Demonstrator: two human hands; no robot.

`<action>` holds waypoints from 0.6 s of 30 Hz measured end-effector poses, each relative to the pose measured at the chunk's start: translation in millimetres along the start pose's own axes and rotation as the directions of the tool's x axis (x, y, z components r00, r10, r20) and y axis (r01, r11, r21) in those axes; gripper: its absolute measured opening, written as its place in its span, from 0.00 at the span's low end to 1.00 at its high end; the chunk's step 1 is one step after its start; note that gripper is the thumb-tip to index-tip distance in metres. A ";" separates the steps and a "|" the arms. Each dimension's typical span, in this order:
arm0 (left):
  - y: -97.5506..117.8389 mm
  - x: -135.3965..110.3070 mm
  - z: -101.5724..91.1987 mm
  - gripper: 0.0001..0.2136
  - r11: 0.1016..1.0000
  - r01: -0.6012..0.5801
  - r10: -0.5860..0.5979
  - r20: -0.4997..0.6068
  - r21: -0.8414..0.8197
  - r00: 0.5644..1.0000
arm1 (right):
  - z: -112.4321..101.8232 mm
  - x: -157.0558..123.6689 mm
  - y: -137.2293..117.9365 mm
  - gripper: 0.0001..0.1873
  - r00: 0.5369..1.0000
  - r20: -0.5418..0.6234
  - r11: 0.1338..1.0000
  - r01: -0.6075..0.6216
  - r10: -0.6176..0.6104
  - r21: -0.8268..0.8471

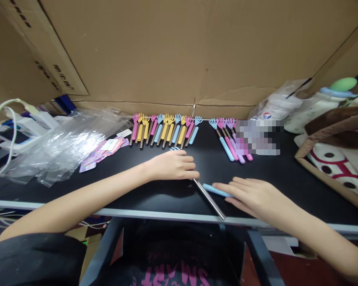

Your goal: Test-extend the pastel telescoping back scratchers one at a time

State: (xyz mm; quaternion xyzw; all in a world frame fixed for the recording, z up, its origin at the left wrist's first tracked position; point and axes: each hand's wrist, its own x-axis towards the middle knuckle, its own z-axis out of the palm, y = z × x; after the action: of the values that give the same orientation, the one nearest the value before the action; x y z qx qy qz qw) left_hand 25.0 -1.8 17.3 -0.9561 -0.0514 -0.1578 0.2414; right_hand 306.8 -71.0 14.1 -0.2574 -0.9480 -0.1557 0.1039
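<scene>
My left hand is closed around a back scratcher; its light blue claw shows just behind the knuckles, and its bare metal rod slants down toward the table's front edge. In my right hand is a light blue handle sleeve, pinched with the fingers nearly straight. The sleeve's free end lies close beside the rod. Behind my left hand runs a row of pink, yellow and blue back scratchers with loose sleeves among them. Farther right, several back scratchers have coloured sleeves on their lower ends.
Clear plastic bags and printed cards lie on the black table at left, near white cables. A bagged white cup and a cloth bag stand at right. Cardboard walls the back.
</scene>
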 end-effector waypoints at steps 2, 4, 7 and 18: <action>-1.9 -8.5 -3.3 0.11 1.000 0.017 -0.017 0.040 0.021 0.999 | 2.1 -1.5 8.6 0.17 0.998 0.010 0.998 -0.058 0.058 0.004; -5.2 -17.1 -4.5 0.12 0.997 0.058 -0.062 0.089 0.048 0.994 | 4.4 -0.3 17.6 0.17 0.995 0.034 0.995 -0.091 0.090 0.033; -11.4 -28.7 -3.6 0.13 0.990 0.121 -0.129 0.124 0.071 0.984 | 7.6 7.4 29.9 0.16 0.993 0.078 0.991 -0.096 0.089 0.091; -20.6 -47.0 -2.4 0.09 0.937 0.341 -0.316 0.232 -0.079 0.920 | 10.4 55.6 56.8 0.17 0.985 0.163 0.994 -0.064 0.049 0.087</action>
State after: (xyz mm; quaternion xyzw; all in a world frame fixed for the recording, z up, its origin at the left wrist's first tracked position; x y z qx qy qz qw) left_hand -23.7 14.1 13.1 -0.9578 -0.2278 -0.0944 0.1475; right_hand 288.1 4.5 33.6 -0.2908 -0.9517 -0.0879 0.0434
